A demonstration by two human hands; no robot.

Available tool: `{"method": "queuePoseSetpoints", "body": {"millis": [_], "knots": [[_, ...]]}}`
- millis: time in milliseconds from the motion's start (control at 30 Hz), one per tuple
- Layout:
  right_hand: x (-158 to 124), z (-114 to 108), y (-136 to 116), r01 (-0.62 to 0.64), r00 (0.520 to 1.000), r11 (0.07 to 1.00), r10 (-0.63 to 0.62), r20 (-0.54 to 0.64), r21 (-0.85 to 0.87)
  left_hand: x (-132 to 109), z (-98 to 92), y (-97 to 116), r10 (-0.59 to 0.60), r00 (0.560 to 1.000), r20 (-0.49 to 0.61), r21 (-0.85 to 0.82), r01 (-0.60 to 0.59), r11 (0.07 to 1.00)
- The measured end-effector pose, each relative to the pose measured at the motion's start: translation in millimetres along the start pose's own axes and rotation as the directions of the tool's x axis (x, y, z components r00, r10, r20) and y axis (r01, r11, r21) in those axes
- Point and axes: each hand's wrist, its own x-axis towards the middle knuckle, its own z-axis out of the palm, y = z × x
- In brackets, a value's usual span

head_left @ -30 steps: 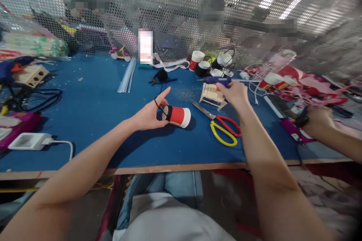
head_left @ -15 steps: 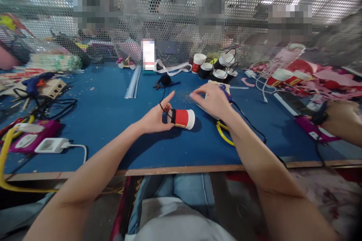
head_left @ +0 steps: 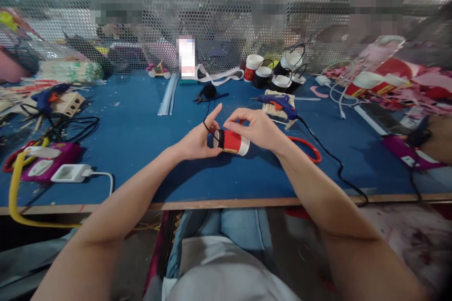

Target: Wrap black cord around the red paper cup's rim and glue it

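Fingers of both hands grip the red cup (head_left: 233,141); glue gun (head_left: 278,102) and scissors (head_left: 307,146) lie beside.

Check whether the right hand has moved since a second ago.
Yes. The right hand left the blue glue gun and came leftward and nearer, onto the red paper cup that the left hand holds.

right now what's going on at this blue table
A person seated at the blue table has both hands on a small red paper cup lying on its side. The left hand steadies its black-banded end, with a black cord looped over the fingers. The right hand pinches the cup from above. Behind it lie a blue glue gun and more cups; red-handled scissors lie just right of the hands. Another person's hand works at the far right.
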Motion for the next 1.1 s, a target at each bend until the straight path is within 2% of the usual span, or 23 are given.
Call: {"method": "queuePoseSetpoints", "body": {"millis": [200, 300, 367, 500, 600, 933, 1100], "knots": [[0, 22, -3, 0.138, 0.985, 0.972, -0.114, 0.132, -0.189, 1, -0.8, 9, -0.009, 0.998, 0.057, -0.035, 0.011, 0.999], [-1, 24, -3, 0.157, 0.984, 0.976, -0.141, 0.111, -0.152, 1, -0.7, 10, -0.015, 0.998, 0.062, -0.03, 0.017, 0.999], [-3, 18, 0, 0.136, 0.99, 0.988, -0.133, 0.04, -0.075, 1, -0.4, 9, -0.038, 0.998, 0.056, -0.01, 0.038, 0.999], [-9, 7, 10, 0.008, 0.999, 1.0, -0.007, -0.049, 0.014, 0, -0.3, 7, -0.076, 0.996, 0.045, 0.033, 0.074, 0.997], [-10, 5, 15, -0.037, 0.997, 0.999, 0.037, -0.067, 0.011, 0, -0.5, 8, -0.091, 0.994, 0.056, 0.056, 0.088, 0.995], [-8, 13, 20, 0.012, 0.996, 1.0, -0.012, -0.084, -0.007, 0, 1.5, 16, -0.053, 0.996, 0.073, 0.038, 0.05, 0.998], [-7, 12, 21, -0.061, 0.995, 0.998, 0.061, -0.084, 0.0, 0, 1.6, 17, -0.023, 0.997, 0.071, 0.097, 0.016, 0.995]]}}
